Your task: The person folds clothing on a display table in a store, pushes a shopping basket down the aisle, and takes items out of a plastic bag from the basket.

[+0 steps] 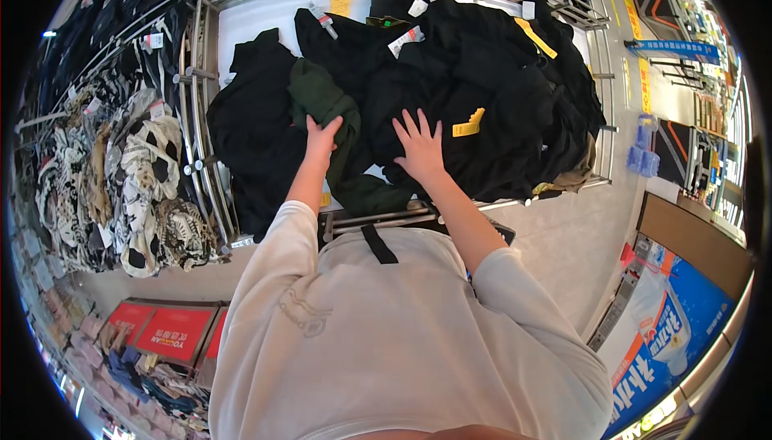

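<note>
A heap of black garments (490, 86) fills much of the white-bottomed metal display bin. My left hand (323, 136) is at a dark green garment (318, 94), its fingers wrapped on the cloth's edge. That green cloth runs down toward the bin's near rail. Spread flat on the black heap, my right hand (420, 144) has its fingers apart and holds nothing. Right of it lies a yellow tag (468, 124). Another black garment (257, 110) is spread at the bin's left side. White and red tags (404, 40) show near the back.
The bin's metal rail (195, 102) separates it from patterned clothes (149, 167) on the left. Red boxes (170, 331) stand at the lower left. At the right are the floor (563, 239), a blue printed box (683, 319) and blue bottles (643, 147).
</note>
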The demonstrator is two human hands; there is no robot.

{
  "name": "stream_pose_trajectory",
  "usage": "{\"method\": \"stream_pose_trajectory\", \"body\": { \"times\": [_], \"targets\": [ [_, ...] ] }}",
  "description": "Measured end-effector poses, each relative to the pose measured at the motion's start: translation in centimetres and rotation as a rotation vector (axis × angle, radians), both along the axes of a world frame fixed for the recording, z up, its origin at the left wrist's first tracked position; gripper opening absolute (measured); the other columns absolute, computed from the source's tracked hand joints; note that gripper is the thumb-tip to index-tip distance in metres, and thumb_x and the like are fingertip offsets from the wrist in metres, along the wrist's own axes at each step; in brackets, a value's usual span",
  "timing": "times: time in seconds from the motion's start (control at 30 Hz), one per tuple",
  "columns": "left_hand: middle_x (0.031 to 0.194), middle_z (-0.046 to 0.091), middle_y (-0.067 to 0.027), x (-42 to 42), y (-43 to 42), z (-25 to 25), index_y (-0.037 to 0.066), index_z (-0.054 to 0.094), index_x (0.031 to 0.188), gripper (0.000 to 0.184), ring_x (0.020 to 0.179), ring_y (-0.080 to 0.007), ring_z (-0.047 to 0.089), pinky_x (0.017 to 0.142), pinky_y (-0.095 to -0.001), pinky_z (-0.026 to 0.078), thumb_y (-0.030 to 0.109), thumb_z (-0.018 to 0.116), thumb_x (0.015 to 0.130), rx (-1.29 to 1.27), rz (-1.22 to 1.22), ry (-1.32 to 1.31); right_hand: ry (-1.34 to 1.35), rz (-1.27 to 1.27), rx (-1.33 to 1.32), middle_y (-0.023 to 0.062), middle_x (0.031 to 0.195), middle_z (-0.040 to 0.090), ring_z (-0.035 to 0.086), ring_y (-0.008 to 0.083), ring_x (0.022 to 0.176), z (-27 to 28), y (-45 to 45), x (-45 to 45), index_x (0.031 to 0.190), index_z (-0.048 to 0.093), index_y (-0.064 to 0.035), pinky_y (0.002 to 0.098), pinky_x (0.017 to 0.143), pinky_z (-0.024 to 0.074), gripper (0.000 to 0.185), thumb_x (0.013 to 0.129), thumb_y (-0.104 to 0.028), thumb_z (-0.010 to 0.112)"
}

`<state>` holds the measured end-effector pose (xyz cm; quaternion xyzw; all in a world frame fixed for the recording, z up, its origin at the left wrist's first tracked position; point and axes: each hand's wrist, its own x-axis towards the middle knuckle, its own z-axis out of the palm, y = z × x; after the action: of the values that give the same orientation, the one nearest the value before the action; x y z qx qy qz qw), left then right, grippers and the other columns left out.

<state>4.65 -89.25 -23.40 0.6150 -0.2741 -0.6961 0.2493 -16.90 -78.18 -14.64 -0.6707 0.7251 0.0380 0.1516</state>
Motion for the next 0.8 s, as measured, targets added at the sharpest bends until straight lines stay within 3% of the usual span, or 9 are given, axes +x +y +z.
{"method": "stream_pose_trajectory", "body": {
  "times": [0.03, 0.2, 0.27, 0.33, 0.37, 0.47, 0.5, 0.73, 0.8],
  "targets": [
    [0.118, 0.064, -0.0031, -0.1, -0.4, 0.3, 0.012, -0.003, 0.158, 0.110, 0.088, -0.0119, 0.060, 0.057, -0.0265, 0.038, 0.028, 0.076, 0.082, 0.111, 0.040, 0.080, 0.081, 0.059, 0.062, 0.0045, 0.158, 0.031, 0.025, 0.0322, 0.147, -0.1, 0.3, -0.7, 0.150, 0.037, -0.0231, 0.0635, 0.114, 0.0246, 0.089, 0.073, -0.028, 0.082],
    [0.123, 0.062, -0.0039, -3.8, 0.1, 1.1, 0.019, -0.003, 0.159, 0.109, 0.090, -0.0144, 0.059, 0.059, -0.0297, 0.038, 0.030, 0.074, 0.083, 0.123, -0.194, -0.002, 0.060, 0.024, 0.066, 0.0018, 0.160, 0.026, 0.027, 0.0312, 0.146, -0.8, 0.6, -2.7, 0.151, 0.034, -0.0242, 0.0612, 0.113, 0.0299, 0.093, 0.072, -0.021, 0.082],
    [0.133, 0.057, -0.0087, -6.3, 0.4, 1.8, 0.013, 0.002, 0.159, 0.106, 0.106, -0.0197, 0.059, 0.070, -0.0347, 0.047, 0.027, 0.074, 0.083, 0.129, -0.312, -0.013, 0.046, 0.017, 0.042, 0.0019, 0.160, 0.027, 0.028, 0.0312, 0.145, -1.2, 0.9, -3.4, 0.151, 0.034, -0.0240, 0.0595, 0.112, 0.0321, 0.093, 0.070, -0.019, 0.082],
    [0.138, 0.052, -0.0130, -9.2, 1.1, -2.2, 0.012, 0.004, 0.160, 0.100, 0.115, -0.0236, 0.057, 0.088, -0.0341, 0.049, 0.018, 0.071, 0.085, 0.000, -0.306, 0.180, 0.004, -0.054, 0.050, 0.0018, 0.159, 0.028, 0.032, 0.0319, 0.142, -1.6, 0.9, -4.5, 0.148, 0.037, -0.0240, 0.0547, 0.109, 0.0394, 0.092, 0.068, -0.013, 0.081],
    [0.138, 0.051, -0.0166, -10.5, 1.0, -2.2, 0.008, 0.007, 0.159, 0.096, 0.119, -0.0247, 0.055, 0.097, -0.0323, 0.047, 0.013, 0.069, 0.086, -0.020, -0.350, 0.143, -0.040, -0.086, 0.059, 0.0018, 0.158, 0.028, 0.034, 0.0330, 0.140, -2.0, 1.0, -5.2, 0.147, 0.039, -0.0246, 0.0515, 0.104, 0.0450, 0.090, 0.068, -0.008, 0.079],
    [0.140, 0.050, -0.0158, -13.3, 1.1, -2.0, 0.008, 0.007, 0.159, 0.095, 0.119, -0.0246, 0.055, 0.097, -0.0327, 0.047, 0.013, 0.068, 0.086, -0.076, -0.436, 0.069, -0.128, -0.118, 0.102, 0.0037, 0.158, 0.027, 0.033, 0.0335, 0.140, -2.3, 1.6, -7.8, 0.145, 0.041, -0.0225, 0.0533, 0.107, 0.0414, 0.089, 0.067, -0.009, 0.080],
    [0.149, 0.042, -0.0231, -13.9, 1.5, -1.3, 0.004, 0.011, 0.158, 0.099, 0.134, -0.0309, 0.045, 0.108, -0.0325, 0.038, 0.019, 0.072, 0.082, -0.060, -0.428, 0.102, -0.099, -0.091, 0.078, 0.0038, 0.158, 0.026, 0.033, 0.0340, 0.140, -2.6, 1.9, -8.7, 0.145, 0.041, -0.0224, 0.0510, 0.104, 0.0448, 0.088, 0.067, -0.008, 0.079],
    [0.150, 0.039, -0.0273, -21.2, 3.3, 1.0, 0.001, 0.008, 0.157, 0.104, 0.139, -0.0331, 0.040, 0.111, -0.0323, 0.034, 0.024, 0.075, 0.080, -0.143, -0.554, -0.012, -0.119, -0.117, 0.052, 0.0028, 0.159, 0.025, 0.035, 0.0353, 0.138, -3.6, 3.5, -15.1, 0.145, 0.041, -0.0218, 0.0500, 0.108, 0.0414, 0.087, 0.067, -0.003, 0.076],
    [0.149, 0.036, -0.0337, -23.9, 4.3, -0.5, 0.000, 0.008, 0.157, 0.109, 0.141, -0.0391, 0.037, 0.113, -0.0365, 0.033, 0.030, 0.077, 0.078, -0.217, -0.596, -0.050, -0.093, -0.122, 0.039, 0.0034, 0.159, 0.025, 0.032, 0.0340, 0.140, -3.8, 4.0, -17.4, 0.145, 0.040, -0.0202, 0.0502, 0.109, 0.0403, 0.089, 0.066, -0.007, 0.079]
  ]
}}
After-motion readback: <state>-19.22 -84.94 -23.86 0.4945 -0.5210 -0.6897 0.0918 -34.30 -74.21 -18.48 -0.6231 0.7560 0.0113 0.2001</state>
